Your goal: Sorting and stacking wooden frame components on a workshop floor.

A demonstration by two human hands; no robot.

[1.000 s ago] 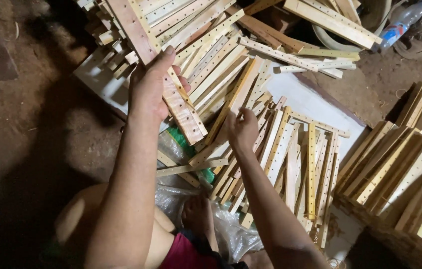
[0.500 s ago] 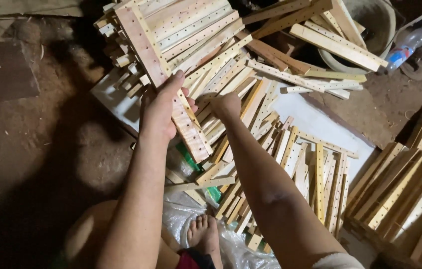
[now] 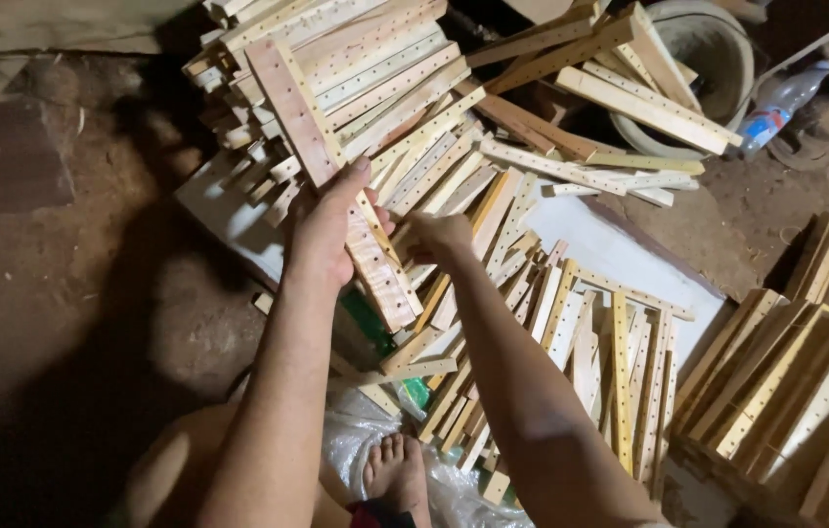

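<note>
Fingers (image 3: 351,186) of the left hand (image 3: 322,235) wrap the edge of a long drilled slat (image 3: 309,122), thumb underneath, holding it tilted over the pile (image 3: 414,108). That slat's long axis runs from the upper left down toward the lower right, its low end (image 3: 397,305) resting among loose strips just beside the right hand (image 3: 439,238). The right hand is curled, apparently pinching a thin strip (image 3: 493,210), though the grip itself is hidden behind the knuckles. It sits closer to the slat's low end; the left holds the middle. Dirt floor (image 3: 72,323) lies open to the left; stacked slats (image 3: 796,372) crowd the right, and a bucket (image 3: 708,59) stands beyond the pile. A bare foot (image 3: 397,474) rests on plastic sheeting below.
</note>
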